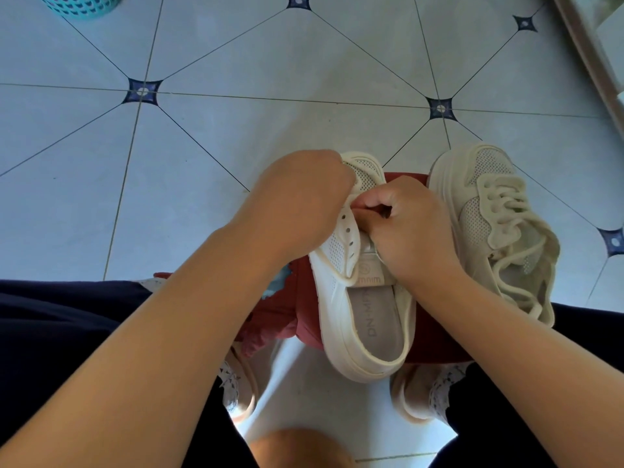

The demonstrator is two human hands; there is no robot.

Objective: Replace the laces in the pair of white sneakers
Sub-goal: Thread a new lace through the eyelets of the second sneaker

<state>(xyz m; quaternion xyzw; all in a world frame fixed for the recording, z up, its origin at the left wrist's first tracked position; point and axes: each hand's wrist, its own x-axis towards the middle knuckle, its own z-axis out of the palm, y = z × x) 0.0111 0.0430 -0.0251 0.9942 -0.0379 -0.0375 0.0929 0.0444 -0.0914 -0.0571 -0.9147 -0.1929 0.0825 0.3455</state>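
Gripping sneaker (358,319): left hand (297,197), right hand (410,228); basket (81,5) apart

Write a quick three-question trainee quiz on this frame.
1. True or false: the left hand and right hand are both on the held sneaker.
2. The second sneaker, to its right, is: A) laced B) lace-free C) sole-up.
3. Fill in: the held sneaker's visible eyelets are ___.
Key: 1 true; 2 A; 3 empty.
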